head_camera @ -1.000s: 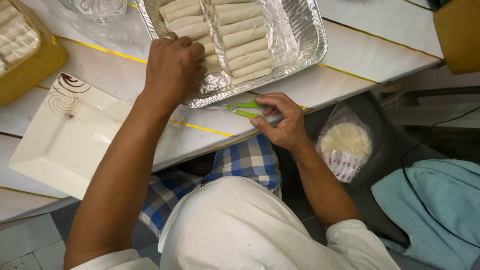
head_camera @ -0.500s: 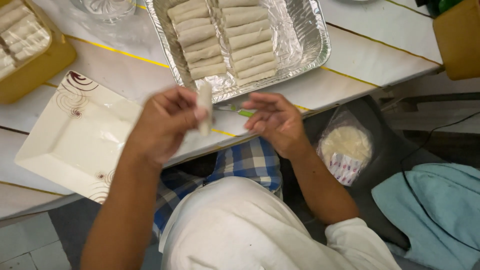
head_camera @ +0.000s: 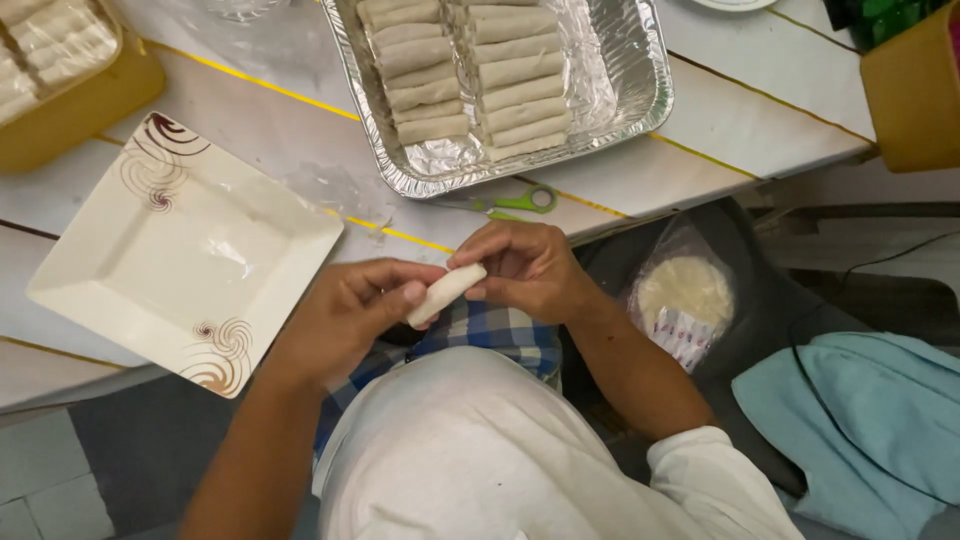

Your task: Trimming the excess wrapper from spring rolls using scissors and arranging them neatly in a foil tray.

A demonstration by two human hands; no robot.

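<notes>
A pale rolled spring roll (head_camera: 446, 292) is held between both hands above my lap, just off the table's front edge. My left hand (head_camera: 345, 318) grips its lower end with thumb and fingers. My right hand (head_camera: 525, 268) pinches the upper end. Behind them a foil tray (head_camera: 620, 90) holds two rows of several similar rolls. Green-handled scissors (head_camera: 510, 202) lie on the table in front of the tray, with no hand on them.
A square cream plate (head_camera: 160, 270) with brown swirls sits at the left. A yellow box (head_camera: 90, 100) with more rolls stands at the far left. A clear bag of round wrappers (head_camera: 685, 300) and a light blue cloth (head_camera: 860, 420) lie at the right, below the table.
My left hand lifted one roll out of the foil tray and brought it down to my lap. My right hand left the scissors on the table and took hold of the roll's other end.
</notes>
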